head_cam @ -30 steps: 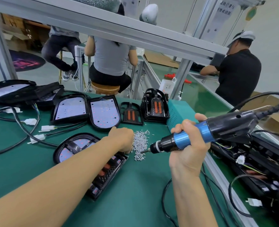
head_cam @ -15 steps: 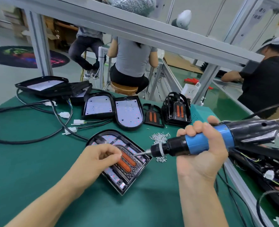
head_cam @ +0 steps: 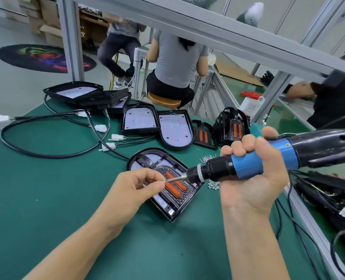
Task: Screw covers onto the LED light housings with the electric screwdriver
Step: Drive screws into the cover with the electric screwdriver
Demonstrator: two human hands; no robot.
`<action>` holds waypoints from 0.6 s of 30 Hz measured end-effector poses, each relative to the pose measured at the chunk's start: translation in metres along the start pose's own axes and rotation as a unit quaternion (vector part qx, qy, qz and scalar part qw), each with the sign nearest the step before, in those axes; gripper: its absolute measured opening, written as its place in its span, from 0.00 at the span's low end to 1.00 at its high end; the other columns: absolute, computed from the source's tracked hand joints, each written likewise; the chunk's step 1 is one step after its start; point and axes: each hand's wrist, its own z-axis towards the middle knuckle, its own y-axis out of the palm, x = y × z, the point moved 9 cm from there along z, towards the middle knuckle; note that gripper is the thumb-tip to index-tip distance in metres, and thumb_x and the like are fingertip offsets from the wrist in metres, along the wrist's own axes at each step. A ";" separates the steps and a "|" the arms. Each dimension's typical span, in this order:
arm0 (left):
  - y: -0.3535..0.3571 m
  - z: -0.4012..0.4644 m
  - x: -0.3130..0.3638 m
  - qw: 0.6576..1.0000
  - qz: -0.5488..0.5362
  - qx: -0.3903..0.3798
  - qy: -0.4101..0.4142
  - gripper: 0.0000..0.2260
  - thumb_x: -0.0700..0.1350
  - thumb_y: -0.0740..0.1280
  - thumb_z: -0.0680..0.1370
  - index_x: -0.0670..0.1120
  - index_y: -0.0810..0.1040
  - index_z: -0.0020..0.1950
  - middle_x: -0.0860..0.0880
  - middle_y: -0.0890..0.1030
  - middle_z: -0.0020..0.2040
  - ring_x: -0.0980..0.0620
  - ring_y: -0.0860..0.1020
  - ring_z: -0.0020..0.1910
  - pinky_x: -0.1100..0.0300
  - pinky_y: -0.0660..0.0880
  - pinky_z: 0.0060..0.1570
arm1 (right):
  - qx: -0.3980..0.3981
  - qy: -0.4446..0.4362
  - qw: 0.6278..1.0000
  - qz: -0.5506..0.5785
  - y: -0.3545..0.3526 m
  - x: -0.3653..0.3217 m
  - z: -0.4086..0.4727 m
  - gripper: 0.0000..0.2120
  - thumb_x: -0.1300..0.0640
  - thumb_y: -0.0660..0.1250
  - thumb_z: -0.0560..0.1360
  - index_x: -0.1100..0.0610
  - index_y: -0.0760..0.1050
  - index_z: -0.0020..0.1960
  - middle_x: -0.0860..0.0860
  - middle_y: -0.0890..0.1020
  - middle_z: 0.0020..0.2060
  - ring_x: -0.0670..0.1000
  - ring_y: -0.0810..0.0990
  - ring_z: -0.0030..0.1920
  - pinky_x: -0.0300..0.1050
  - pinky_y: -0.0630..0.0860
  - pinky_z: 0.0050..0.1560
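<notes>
My right hand (head_cam: 252, 174) grips the blue and black electric screwdriver (head_cam: 268, 160), held level above the table with its bit pointing left. My left hand (head_cam: 135, 184) pinches a small screw (head_cam: 164, 181) at the tip of the bit. Below them lies a black LED light housing (head_cam: 163, 182) with a grilled cover and two orange strips on it. A heap of loose screws (head_cam: 210, 160) lies beside the housing, partly hidden by the screwdriver.
Two open housings (head_cam: 157, 126) with white LED boards lie behind, beside a loose cover (head_cam: 204, 135) and a stack of covers (head_cam: 233, 126). Black cables (head_cam: 46, 138) with white plugs loop at left. More wired housings (head_cam: 329, 195) fill the right edge. People sit at nearby benches.
My left hand left the screw heap, came back over the housing and now holds a screw at the bit. The screwdriver stayed level, and the view swung left.
</notes>
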 end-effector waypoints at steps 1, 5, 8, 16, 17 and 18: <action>0.001 0.000 0.000 1.000 -0.005 0.000 0.000 0.06 0.39 0.70 0.74 0.49 0.83 0.41 0.52 0.81 0.37 0.56 0.74 0.39 0.62 0.71 0.46 | -0.001 -0.001 1.000 -0.002 0.000 0.000 0.000 0.11 0.63 0.60 0.67 0.51 0.70 0.47 0.46 0.71 0.29 0.45 0.70 0.28 0.38 0.71 0.35; 0.004 -0.001 -0.002 0.999 -0.035 -0.003 0.000 0.05 0.38 0.70 0.74 0.45 0.82 0.39 0.52 0.81 0.36 0.57 0.74 0.38 0.69 0.71 0.44 | -0.002 -0.005 1.000 -0.010 -0.001 -0.002 -0.002 0.11 0.63 0.60 0.68 0.51 0.70 0.47 0.46 0.72 0.29 0.45 0.70 0.28 0.39 0.71 0.36; 0.007 -0.002 -0.001 0.998 -0.057 -0.011 0.003 0.05 0.37 0.69 0.74 0.45 0.82 0.38 0.53 0.80 0.35 0.58 0.74 0.36 0.73 0.70 0.42 | 0.000 -0.008 1.000 -0.009 -0.002 -0.002 -0.002 0.11 0.63 0.60 0.68 0.52 0.70 0.47 0.46 0.71 0.29 0.45 0.70 0.28 0.38 0.71 0.36; -0.002 0.002 0.003 0.992 0.110 0.018 0.057 0.08 0.40 0.70 0.75 0.51 0.81 0.38 0.57 0.79 0.35 0.61 0.71 0.34 0.70 0.67 0.41 | -0.022 -0.010 0.998 -0.056 -0.011 0.000 -0.005 0.11 0.65 0.60 0.68 0.53 0.70 0.48 0.47 0.71 0.29 0.47 0.71 0.28 0.41 0.72 0.36; -0.005 0.003 0.009 0.981 0.171 0.032 0.090 0.09 0.40 0.70 0.75 0.53 0.80 0.38 0.59 0.79 0.37 0.62 0.73 0.36 0.72 0.67 0.42 | -0.025 -0.010 0.997 -0.069 -0.013 0.002 -0.007 0.12 0.65 0.60 0.69 0.53 0.70 0.49 0.48 0.71 0.29 0.47 0.71 0.28 0.41 0.72 0.36; -0.006 0.003 0.013 0.966 0.224 0.039 0.121 0.09 0.40 0.70 0.75 0.54 0.79 0.39 0.60 0.80 0.38 0.61 0.75 0.40 0.70 0.68 0.46 | -0.028 -0.011 0.996 -0.083 -0.015 0.003 -0.008 0.12 0.66 0.60 0.69 0.53 0.70 0.49 0.48 0.71 0.29 0.47 0.71 0.28 0.42 0.72 0.36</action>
